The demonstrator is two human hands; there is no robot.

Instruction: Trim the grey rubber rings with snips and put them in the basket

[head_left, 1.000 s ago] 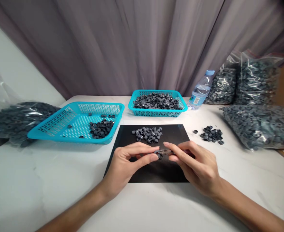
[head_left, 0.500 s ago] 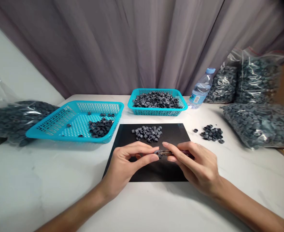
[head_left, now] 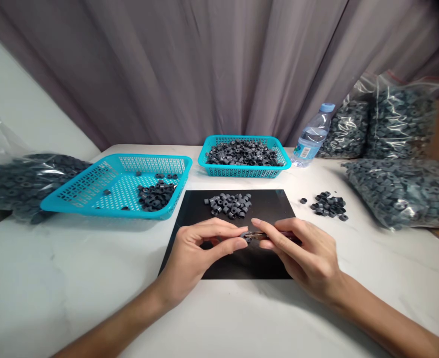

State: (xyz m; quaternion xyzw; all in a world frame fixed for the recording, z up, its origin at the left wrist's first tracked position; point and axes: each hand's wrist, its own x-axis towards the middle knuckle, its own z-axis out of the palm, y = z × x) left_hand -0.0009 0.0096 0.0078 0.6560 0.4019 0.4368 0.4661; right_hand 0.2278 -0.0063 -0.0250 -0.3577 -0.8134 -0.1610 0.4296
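Note:
Between thumb and forefinger, my left hand (head_left: 195, 253) pinches a small dark grey rubber-like ring (head_left: 246, 236), mostly covered by the fingertips. My right hand (head_left: 309, 253) is closed around a slim pair of snips (head_left: 257, 235) whose metal jaws point left and touch the ring. Most of the snips' handle is hidden in the palm. Both hands are held over a black mat (head_left: 238, 263). Just beyond them, a pile of grey rings (head_left: 229, 205) lies on the mat.
A blue basket (head_left: 118, 214) with some rings stands left, a fuller blue basket (head_left: 244, 172) behind the mat. More loose rings (head_left: 328, 205) lie right of the mat. A water bottle (head_left: 311, 141) and bulging bags of rings (head_left: 406, 194) stand at the right; another bag (head_left: 36, 184) lies left.
The snips' jaws and the ring have shifted very slightly against the left fingertips, and less of the ring shows. Both hands keep nearly the same place; the view has tilted a little.

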